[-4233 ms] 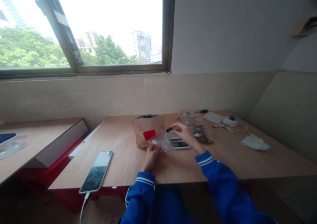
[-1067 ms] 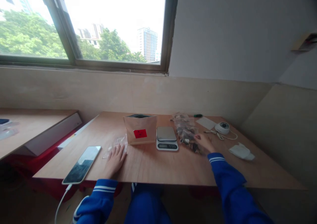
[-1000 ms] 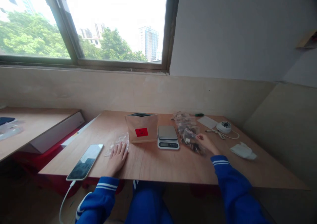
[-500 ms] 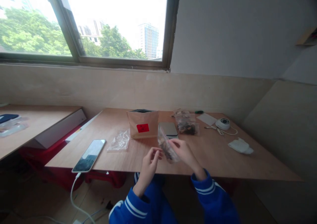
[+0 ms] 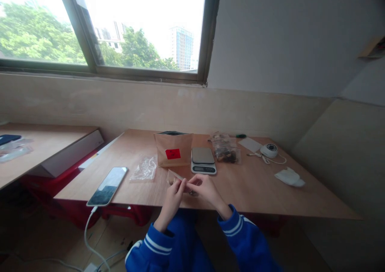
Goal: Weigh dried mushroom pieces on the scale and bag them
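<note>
Bag (image 5: pixel 173 176) moved left since last pic. It's small, clear, w/ tan bits (image 5: pixel 172 180), partly hid. It's b/w L hand (image 5: pixel 173 195) & R hand (image 5: pixel 207 188), both pinching it, just over desk (image 5: pixel 252 190), nr scale (image 5: pixel 203 156).

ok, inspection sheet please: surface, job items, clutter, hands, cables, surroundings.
Surface: brown wooden tabletop, no spill seen
Job items: small clear plastic bag of brownish pieces; upright brown paper pouch with red label, top open; white digital scale; filled clear plastic bags
Clutter: crumpled clear plastic; rectangular smartphone at front edge; crumpled white item; white dome camera
Hands: left hand and right hand pinch the small bag
Cables: white phone cable hangs over edge
Surroundings: wide window ahead; second wooden table left
</note>
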`<control>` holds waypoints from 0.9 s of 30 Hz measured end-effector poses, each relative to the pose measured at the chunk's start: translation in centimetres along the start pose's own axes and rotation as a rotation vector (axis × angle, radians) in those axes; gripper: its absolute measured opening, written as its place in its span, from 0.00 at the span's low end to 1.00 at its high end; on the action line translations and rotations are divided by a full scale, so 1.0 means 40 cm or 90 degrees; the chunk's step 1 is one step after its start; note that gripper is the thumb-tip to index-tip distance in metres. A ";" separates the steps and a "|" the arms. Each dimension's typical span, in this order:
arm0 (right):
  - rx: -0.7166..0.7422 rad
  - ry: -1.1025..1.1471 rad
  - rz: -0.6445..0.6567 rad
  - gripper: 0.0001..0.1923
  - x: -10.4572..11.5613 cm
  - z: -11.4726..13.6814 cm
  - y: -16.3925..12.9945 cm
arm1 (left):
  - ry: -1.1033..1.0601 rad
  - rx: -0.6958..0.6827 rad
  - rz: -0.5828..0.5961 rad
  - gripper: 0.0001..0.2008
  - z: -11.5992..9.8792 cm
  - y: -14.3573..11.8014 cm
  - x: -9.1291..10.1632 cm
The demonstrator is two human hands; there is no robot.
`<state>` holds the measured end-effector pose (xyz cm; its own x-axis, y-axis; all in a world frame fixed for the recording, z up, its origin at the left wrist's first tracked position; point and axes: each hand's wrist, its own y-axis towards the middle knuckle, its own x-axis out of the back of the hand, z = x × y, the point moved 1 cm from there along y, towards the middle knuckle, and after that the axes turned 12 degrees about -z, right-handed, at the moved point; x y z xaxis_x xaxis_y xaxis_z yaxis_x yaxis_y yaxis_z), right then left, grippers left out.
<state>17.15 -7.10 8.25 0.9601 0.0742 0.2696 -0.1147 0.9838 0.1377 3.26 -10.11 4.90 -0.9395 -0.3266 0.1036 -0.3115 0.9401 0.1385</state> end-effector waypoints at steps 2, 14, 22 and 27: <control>-0.009 0.024 -0.006 0.18 0.005 -0.005 0.005 | 0.000 -0.005 0.017 0.19 -0.005 -0.002 0.002; 0.074 0.005 -0.317 0.14 0.113 0.032 0.088 | 0.102 -0.125 0.115 0.20 -0.107 -0.045 -0.004; 0.133 0.138 -0.194 0.16 0.140 0.147 0.119 | -0.166 0.017 0.095 0.22 -0.005 0.006 -0.016; 0.119 0.097 -0.214 0.14 0.082 0.115 0.144 | -0.169 -0.009 0.172 0.32 0.043 0.059 -0.057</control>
<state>18.45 -1.93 14.33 0.9770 -0.2099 0.0381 0.1814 0.9115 0.3691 4.44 -6.97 3.30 -0.9924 -0.0284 -0.1195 -0.0469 0.9867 0.1553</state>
